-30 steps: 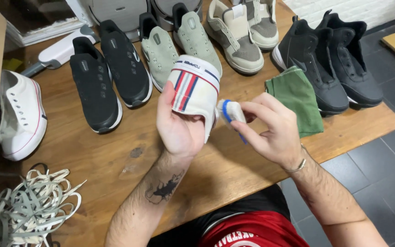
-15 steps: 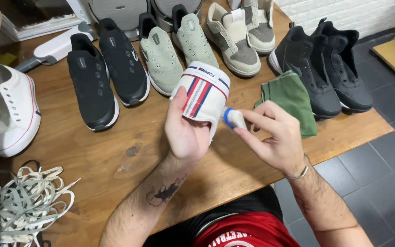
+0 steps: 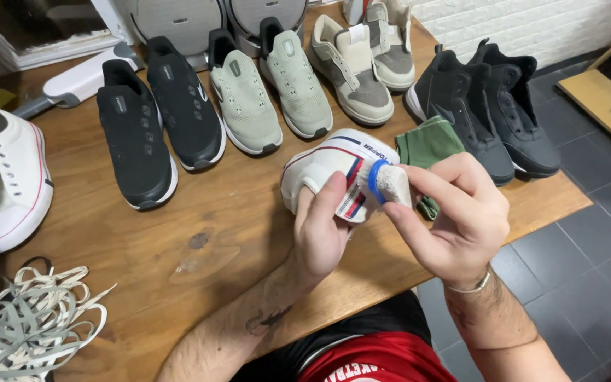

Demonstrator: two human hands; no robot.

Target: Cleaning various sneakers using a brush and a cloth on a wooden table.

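2 hands: both of yours are busy, above the table (image 3: 178, 247) edge.
Left hand (image 3: 323, 233): your fingers are closed around the white shoe (image 3: 327, 166) from below, thumb up on its red-and-blue striped side.
Right hand (image 3: 454, 216): your fingertips are pinched shut on a small applicator (image 3: 389, 182), a blue ring with a whitish pad.
Contact: the pad touches the shoe's side, just beside the stripes.
Shoe position: lifted off the table, tilted, held between your hands in front of the green cloth (image 3: 426, 145).
Done so far: you have the shoe in hand and the pad on it; how much surface is treated, you cannot tell.
Left, by my judgement: the second white shoe (image 3: 8, 184) at far left looks untouched.
Nearby: 2 black shoes (image 3: 157, 127), 2 green shoes (image 3: 266, 92), laces (image 3: 30, 325).
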